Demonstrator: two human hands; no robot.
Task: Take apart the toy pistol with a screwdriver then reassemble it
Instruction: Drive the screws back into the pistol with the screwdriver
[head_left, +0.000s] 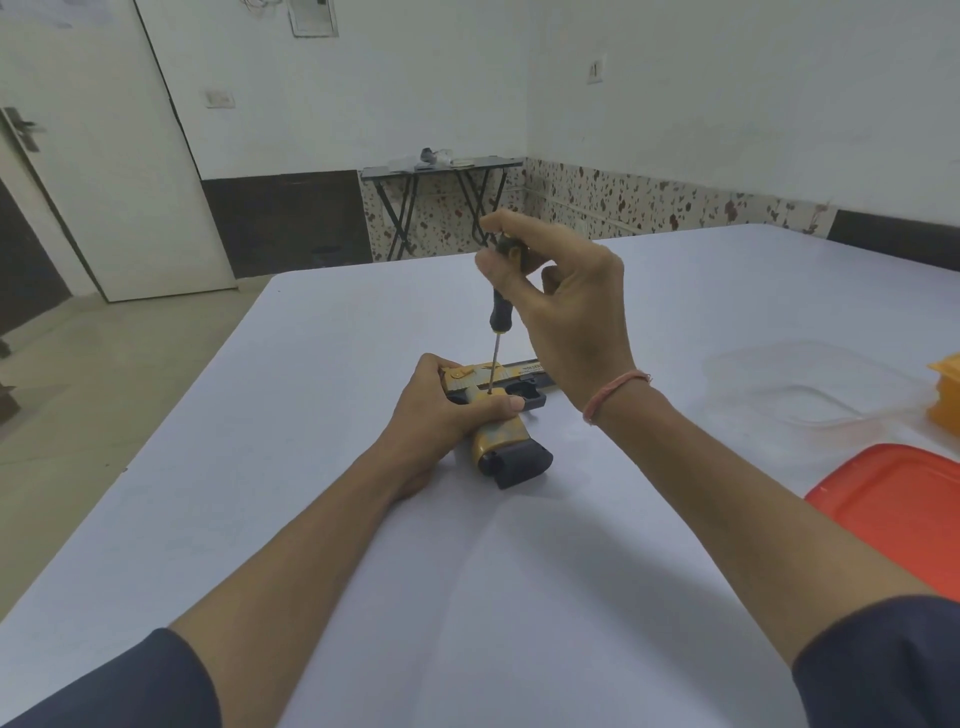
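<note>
A yellow and black toy pistol lies on its side on the white table, barrel pointing right. My left hand presses down on its grip and rear, thumb across the frame. My right hand pinches the top of a screwdriver with a black and yellow handle. The screwdriver stands nearly upright, its thin shaft reaching down to the pistol's frame just above my left thumb. The tip itself is too small to make out.
A red plastic lid lies at the right edge of the table. A clear container and an orange object sit further back on the right. A small folding table stands against the far wall.
</note>
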